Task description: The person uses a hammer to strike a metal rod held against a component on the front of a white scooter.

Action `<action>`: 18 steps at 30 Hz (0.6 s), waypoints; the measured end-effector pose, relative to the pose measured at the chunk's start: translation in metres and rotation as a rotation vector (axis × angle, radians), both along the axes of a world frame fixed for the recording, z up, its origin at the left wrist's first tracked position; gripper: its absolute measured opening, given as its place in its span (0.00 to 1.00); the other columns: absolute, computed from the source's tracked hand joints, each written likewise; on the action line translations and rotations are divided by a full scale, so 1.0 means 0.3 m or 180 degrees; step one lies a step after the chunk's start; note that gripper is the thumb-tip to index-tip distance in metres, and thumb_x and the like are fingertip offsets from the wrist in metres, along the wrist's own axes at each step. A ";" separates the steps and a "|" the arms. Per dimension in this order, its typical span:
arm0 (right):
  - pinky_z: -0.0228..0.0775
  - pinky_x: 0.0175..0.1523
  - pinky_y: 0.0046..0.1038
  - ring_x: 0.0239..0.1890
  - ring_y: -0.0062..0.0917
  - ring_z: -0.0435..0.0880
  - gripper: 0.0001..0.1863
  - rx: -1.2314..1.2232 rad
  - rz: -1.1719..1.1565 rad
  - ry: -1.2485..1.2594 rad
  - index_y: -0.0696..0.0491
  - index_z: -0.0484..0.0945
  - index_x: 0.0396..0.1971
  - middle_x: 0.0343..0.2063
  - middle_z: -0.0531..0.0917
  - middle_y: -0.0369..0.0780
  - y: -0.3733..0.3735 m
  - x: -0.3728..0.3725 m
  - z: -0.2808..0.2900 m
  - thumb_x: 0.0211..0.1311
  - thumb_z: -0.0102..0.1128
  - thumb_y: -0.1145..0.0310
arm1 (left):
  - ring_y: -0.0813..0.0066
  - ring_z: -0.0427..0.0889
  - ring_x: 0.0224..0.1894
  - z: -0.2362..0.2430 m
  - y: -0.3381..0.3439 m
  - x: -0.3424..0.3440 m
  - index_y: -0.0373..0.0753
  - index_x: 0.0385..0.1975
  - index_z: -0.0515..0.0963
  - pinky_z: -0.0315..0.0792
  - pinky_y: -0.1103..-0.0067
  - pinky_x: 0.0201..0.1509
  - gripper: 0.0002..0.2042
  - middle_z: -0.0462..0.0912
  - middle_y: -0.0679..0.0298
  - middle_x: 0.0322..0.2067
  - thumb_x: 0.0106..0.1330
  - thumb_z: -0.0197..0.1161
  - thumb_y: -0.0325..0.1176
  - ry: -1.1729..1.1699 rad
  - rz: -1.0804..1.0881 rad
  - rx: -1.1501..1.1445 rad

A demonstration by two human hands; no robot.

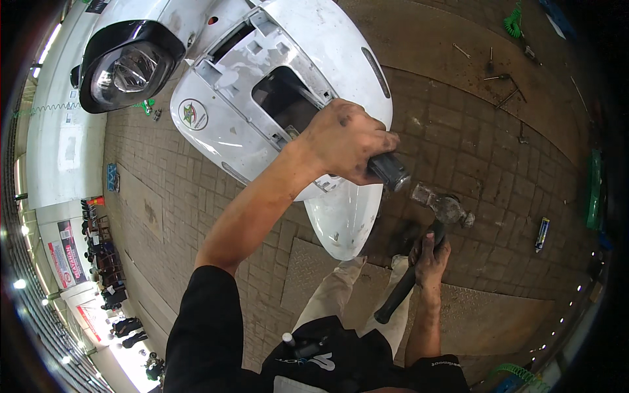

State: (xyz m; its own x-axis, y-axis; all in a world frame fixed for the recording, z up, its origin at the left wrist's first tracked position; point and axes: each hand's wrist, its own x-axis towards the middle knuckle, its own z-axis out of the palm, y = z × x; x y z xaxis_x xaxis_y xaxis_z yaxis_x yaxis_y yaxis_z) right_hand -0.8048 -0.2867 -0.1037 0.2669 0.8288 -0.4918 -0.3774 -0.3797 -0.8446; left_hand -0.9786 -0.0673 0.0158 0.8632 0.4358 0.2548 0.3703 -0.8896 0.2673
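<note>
Left hand [344, 141] wraps around a dark cylindrical tool [390, 171] over the lower-right edge of the white fairing [344, 52]; right hand [429, 259] grips a hammer [402, 288] below-right of the fairing. A glancing blow could bruise knuckles or crack the fairing. The tool's long axis slants toward the fairing, tip apparently hidden; the hammer's rises rightward to its head.

I view, from a distance, a vehicle repair workshop. Indicators: a glossy white plastic motor-scooter body section [347, 39] near twelve o'clock; loose dark metal hand tools [503, 76] and a bright-green coiled plastic hose [512, 25] toward two; a grey-metal-headed, dark-handled hammer [447, 209] between three and four; brown brick-paved flooring [472, 150] throughout.
</note>
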 end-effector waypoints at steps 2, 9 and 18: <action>0.53 0.15 0.18 0.11 0.13 0.62 0.13 -0.0028 0.0006 -0.0007 0.54 0.62 0.29 0.11 0.64 0.31 0.000 -0.005 0.001 0.63 0.49 0.60 | 0.68 0.75 0.17 -0.003 0.002 -0.003 0.45 0.20 0.73 0.69 0.76 0.23 0.15 0.74 0.70 0.14 0.26 0.67 0.36 0.0055 0.0036 -0.0022; 0.54 0.15 0.18 0.11 0.12 0.61 0.13 -0.0133 0.0066 -0.0078 0.54 0.62 0.28 0.11 0.65 0.31 -0.007 -0.007 0.002 0.63 0.49 0.60 | 0.68 0.75 0.17 -0.002 0.022 0.000 0.44 0.19 0.72 0.68 0.77 0.23 0.14 0.74 0.69 0.15 0.28 0.67 0.36 -0.0091 0.0179 0.0055; 0.53 0.12 0.19 0.09 0.13 0.60 0.11 -0.0024 0.0086 -0.0314 0.51 0.60 0.28 0.11 0.63 0.31 -0.003 -0.017 -0.031 0.64 0.46 0.61 | 0.69 0.75 0.17 -0.018 0.002 -0.011 0.43 0.19 0.73 0.68 0.77 0.23 0.12 0.73 0.68 0.14 0.32 0.66 0.33 -0.0087 0.0183 0.0043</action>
